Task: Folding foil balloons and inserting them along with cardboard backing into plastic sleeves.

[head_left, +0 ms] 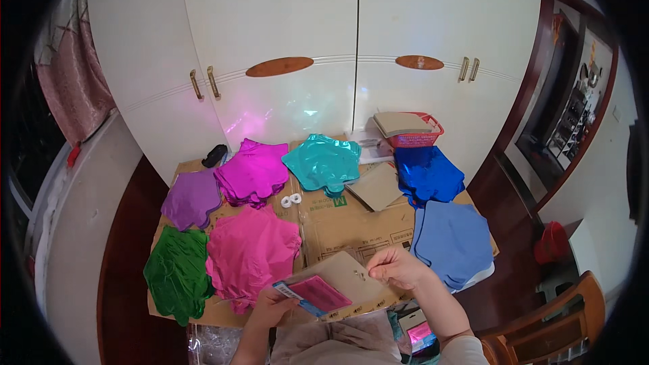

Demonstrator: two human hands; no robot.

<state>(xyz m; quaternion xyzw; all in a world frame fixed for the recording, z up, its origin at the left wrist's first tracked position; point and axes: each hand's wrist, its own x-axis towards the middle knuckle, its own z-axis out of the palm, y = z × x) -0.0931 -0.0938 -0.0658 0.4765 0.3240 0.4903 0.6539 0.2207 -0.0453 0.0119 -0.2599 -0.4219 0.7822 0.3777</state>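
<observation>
A flat packet (343, 273) of tan card is tilted over the table's front edge, with folded pink foil and a blue-and-white label at its lower left. My left hand (272, 307) grips its label end, thumb on top. My right hand (401, 269) has its fingers pinched together beside the other end, next to the hang hole; anything between those fingertips is too small to make out. Nearest my left hand lies a stack of pink foil balloons (253, 250). To the right of my right hand is a light-blue stack of balloons (454, 240).
Flattened cardboard (358, 226) covers the table. Around it lie green (177, 274), purple (193, 199), magenta (253, 170), teal (324, 162) and dark-blue (430, 174) foil stacks. Tan cards (375, 187), two small white rolls (291, 200) and a red basket (416, 139) stand farther back. A wooden chair (554, 321) is at right.
</observation>
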